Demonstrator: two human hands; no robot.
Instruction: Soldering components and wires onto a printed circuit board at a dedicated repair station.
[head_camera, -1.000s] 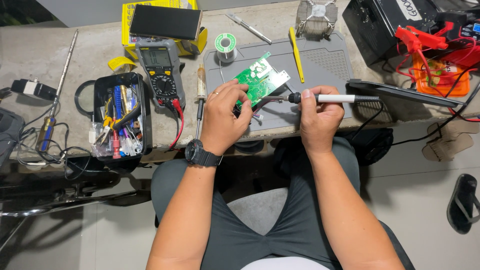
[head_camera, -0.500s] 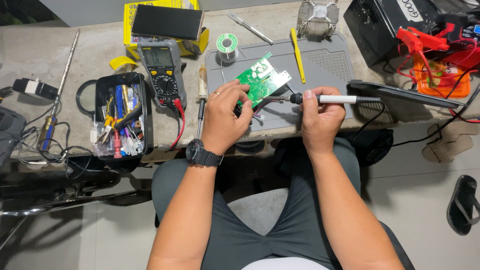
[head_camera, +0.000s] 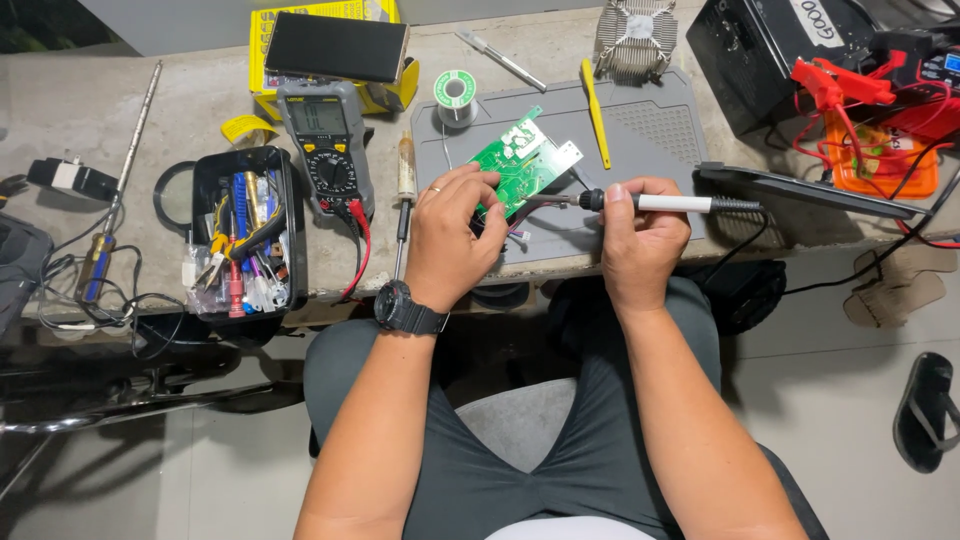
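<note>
- Lying tilted on the grey work mat (head_camera: 650, 130), the green circuit board (head_camera: 520, 165) sits between both hands, near the bench's front edge.
- Left hand (head_camera: 455, 235) curls its fingers (head_camera: 478, 190) closed on the board's near edge, pinching it.
- Right hand (head_camera: 640, 235) is wrapped fully around a soldering iron (head_camera: 660, 203), whose tip points left and meets the board just beside the left fingertips.
- Beyond the fingers lie a solder spool (head_camera: 457, 92), yellow tool (head_camera: 595, 110) and heatsink (head_camera: 635, 35); left of them, a multimeter (head_camera: 322, 140) and black tool case (head_camera: 245, 225).
- Bare mat shows right of the board; the iron's cord trails right, off the bench edge.
</note>
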